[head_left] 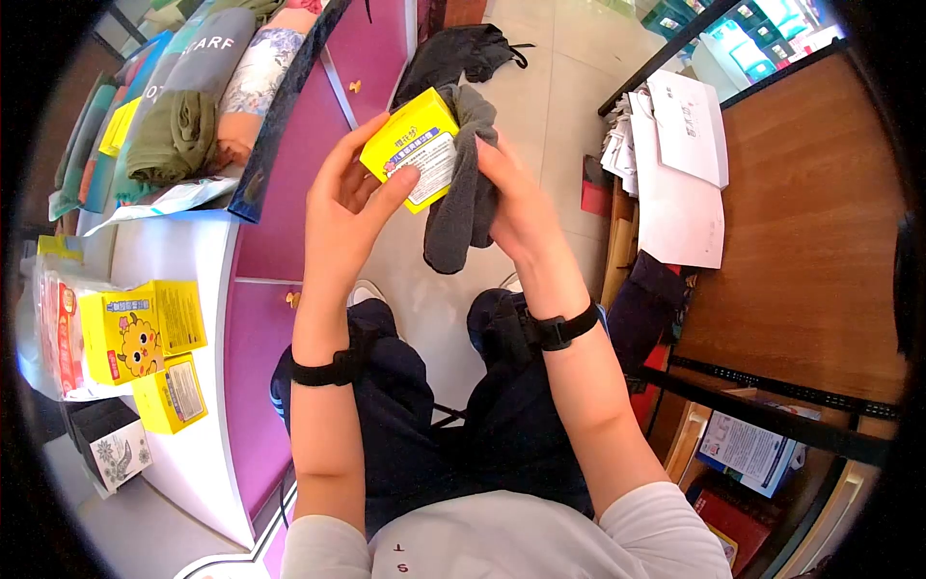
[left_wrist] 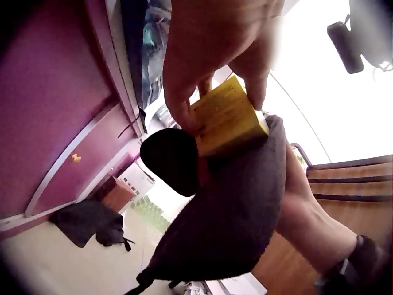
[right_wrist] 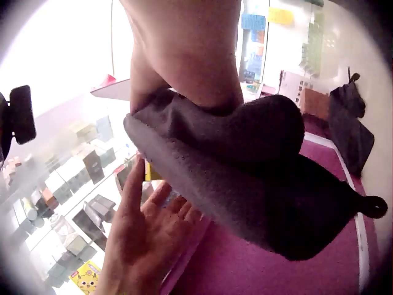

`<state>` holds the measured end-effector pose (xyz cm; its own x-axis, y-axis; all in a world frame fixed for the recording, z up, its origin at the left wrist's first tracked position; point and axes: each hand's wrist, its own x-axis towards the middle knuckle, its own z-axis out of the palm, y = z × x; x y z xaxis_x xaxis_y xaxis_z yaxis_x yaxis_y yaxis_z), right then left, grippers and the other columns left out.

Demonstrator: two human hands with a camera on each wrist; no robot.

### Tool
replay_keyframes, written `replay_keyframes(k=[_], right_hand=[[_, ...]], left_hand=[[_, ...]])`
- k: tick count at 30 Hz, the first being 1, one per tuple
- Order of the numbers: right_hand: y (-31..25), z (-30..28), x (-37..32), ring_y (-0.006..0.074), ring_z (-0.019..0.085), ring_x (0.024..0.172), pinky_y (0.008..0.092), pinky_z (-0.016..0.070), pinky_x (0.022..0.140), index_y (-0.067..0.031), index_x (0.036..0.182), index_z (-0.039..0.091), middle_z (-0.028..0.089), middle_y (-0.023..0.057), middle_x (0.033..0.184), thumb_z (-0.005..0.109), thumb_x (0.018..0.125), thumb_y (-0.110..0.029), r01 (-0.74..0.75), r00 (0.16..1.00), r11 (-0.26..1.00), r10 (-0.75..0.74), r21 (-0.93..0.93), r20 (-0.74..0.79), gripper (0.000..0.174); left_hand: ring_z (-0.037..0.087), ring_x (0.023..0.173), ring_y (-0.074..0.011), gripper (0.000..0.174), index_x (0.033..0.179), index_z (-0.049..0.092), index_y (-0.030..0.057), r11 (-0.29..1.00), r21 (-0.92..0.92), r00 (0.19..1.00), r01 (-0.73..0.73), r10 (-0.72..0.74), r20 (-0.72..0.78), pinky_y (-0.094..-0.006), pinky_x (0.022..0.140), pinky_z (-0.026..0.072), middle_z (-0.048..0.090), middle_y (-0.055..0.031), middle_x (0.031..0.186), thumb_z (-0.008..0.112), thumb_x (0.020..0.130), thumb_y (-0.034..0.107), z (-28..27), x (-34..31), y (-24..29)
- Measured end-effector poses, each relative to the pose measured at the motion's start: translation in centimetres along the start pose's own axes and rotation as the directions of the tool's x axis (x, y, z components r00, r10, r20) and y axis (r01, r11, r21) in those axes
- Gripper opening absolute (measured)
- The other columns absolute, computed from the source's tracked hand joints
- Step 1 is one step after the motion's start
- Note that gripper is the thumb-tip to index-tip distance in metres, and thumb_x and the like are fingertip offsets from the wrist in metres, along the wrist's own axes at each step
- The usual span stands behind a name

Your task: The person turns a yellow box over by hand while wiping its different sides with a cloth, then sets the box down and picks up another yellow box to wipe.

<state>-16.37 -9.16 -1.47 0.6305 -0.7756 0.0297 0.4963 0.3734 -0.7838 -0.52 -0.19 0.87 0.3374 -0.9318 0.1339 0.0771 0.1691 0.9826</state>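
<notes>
A yellow box (head_left: 410,145) with printed labels is pinched between the thumb and fingers of the left hand (head_left: 352,198). Dark grey cloth (head_left: 463,193) with a rounded, mitten-like lobe hangs against the box's right side, gripped by the right hand (head_left: 516,198). From the left wrist view, the left hand (left_wrist: 224,49) holds the yellow box (left_wrist: 230,120) from above, and the cloth (left_wrist: 227,215) covers its lower end. In the right wrist view the cloth (right_wrist: 233,166) hides the right hand's fingertips and most of the box.
Yellow boxes (head_left: 140,333) and a black-and-white box (head_left: 111,449) stand on the white counter (head_left: 207,386) at left. Rolled scarves (head_left: 198,77) lie above them. A black bag (head_left: 463,53) rests on the floor ahead. Papers (head_left: 680,174) sit on the shelf at right.
</notes>
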Motion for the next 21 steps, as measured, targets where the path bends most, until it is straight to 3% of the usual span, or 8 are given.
replay_keyframes(k=[5, 7, 11, 17, 21], right_hand=[[0.0, -0.2, 0.1, 0.0134, 0.057, 0.110, 0.0294, 0.0498, 0.089, -0.0052, 0.141, 0.041, 0.058, 0.0059, 0.123, 0.060, 0.097, -0.025, 0.051, 0.998, 0.998, -0.050, -0.024, 0.036, 0.052], [0.1, -0.6, 0.4, 0.0132, 0.059, 0.107, 0.0292, 0.0494, 0.090, -0.0049, 0.138, 0.044, 0.060, 0.0057, 0.122, 0.058, 0.098, -0.021, -0.016, 1.000, 1.000, 0.016, 0.007, 0.011, 0.045], [-0.2, -0.3, 0.2, 0.0129, 0.061, 0.105, 0.0289, 0.0495, 0.090, -0.0043, 0.133, 0.048, 0.061, 0.0056, 0.121, 0.057, 0.099, -0.019, 0.010, 0.997, 0.999, -0.013, -0.038, -0.078, 0.037], [0.0, 0.0, 0.5, 0.0125, 0.061, 0.105, 0.0282, 0.0495, 0.089, -0.0024, 0.127, 0.053, 0.063, 0.0061, 0.117, 0.060, 0.098, -0.015, 0.180, 0.955, 0.967, -0.216, -0.183, -0.203, 0.032], [0.0, -0.2, 0.9, 0.0130, 0.062, 0.101, 0.0282, 0.0501, 0.087, -0.0007, 0.124, 0.055, 0.066, 0.0064, 0.113, 0.062, 0.096, -0.011, 0.242, 0.904, 0.916, -0.333, -0.319, -0.270, 0.031]], left_hand=[[0.057, 0.118, -0.0196, 0.057, 0.134, 0.052, -0.0009, 0.998, -0.054, 1.000, -0.016, 0.016, 0.003, -0.0323, 0.100, 0.0451, 0.058, -0.0130, 0.128, 0.076, 0.082, 0.003, -0.4, 0.0, -0.4], [0.056, 0.118, -0.0200, 0.059, 0.135, 0.051, -0.0015, 0.997, -0.083, 0.998, -0.007, 0.012, 0.062, -0.0326, 0.101, 0.0450, 0.058, -0.0134, 0.129, 0.076, 0.081, 0.001, -0.3, -0.1, -0.3], [0.056, 0.119, -0.0203, 0.061, 0.136, 0.050, -0.0020, 0.994, -0.105, 0.996, -0.039, 0.048, 0.081, -0.0323, 0.100, 0.0450, 0.058, -0.0139, 0.129, 0.076, 0.080, -0.001, 0.0, -0.4, -0.4], [0.057, 0.118, -0.0193, 0.059, 0.135, 0.049, -0.0036, 0.984, -0.178, 0.996, 0.021, -0.005, 0.088, -0.0309, 0.099, 0.0458, 0.058, -0.0143, 0.128, 0.074, 0.082, -0.002, 0.0, -0.3, -0.6], [0.059, 0.113, -0.0166, 0.045, 0.130, 0.052, -0.0035, 0.973, -0.154, 0.984, 0.172, -0.163, 0.066, -0.0292, 0.095, 0.0469, 0.062, -0.0130, 0.123, 0.068, 0.091, 0.012, -0.9, -0.4, -1.3]])
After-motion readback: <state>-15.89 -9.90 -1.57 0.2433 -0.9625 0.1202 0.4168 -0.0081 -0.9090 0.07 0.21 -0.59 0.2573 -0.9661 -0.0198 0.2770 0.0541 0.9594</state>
